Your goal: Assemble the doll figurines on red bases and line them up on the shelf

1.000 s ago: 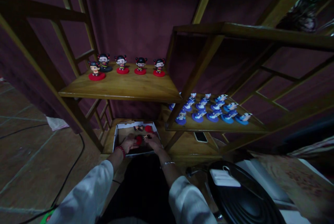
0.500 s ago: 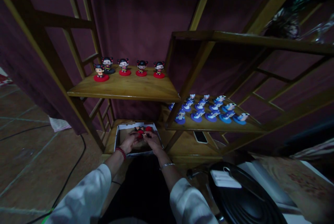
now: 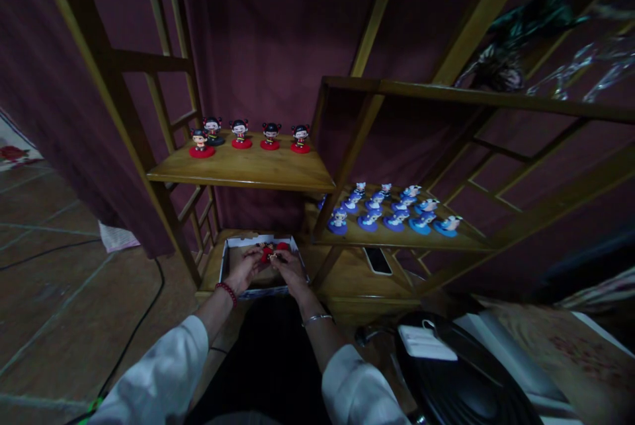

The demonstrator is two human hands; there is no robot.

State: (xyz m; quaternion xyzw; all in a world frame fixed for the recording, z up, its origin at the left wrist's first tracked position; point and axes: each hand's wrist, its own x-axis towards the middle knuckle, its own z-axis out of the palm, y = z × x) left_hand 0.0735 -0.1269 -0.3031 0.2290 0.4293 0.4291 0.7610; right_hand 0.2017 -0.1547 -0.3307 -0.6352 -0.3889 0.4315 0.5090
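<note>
Left hand [image 3: 247, 268] and right hand [image 3: 289, 269] are both gripping one red-based figure [image 3: 267, 255], low inside the box [image 3: 265, 292]. Five similar figures [image 3: 241, 131] are already standing on the far-left shelf [image 3: 248, 172]; blue-purple ones [image 3: 397, 219] are occupying the right shelf [image 3: 381, 238]. Another red base [image 3: 283, 246] is showing box-far-right, so apparently more are remaining unshelved.

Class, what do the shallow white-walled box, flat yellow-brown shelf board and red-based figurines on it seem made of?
Box: likely matte cardboard, given its thin walls. Shelf board: probably varnished wood, glossy along its front edge. Figurines: perhaps painted plastic or resin, smooth and bright.
</note>
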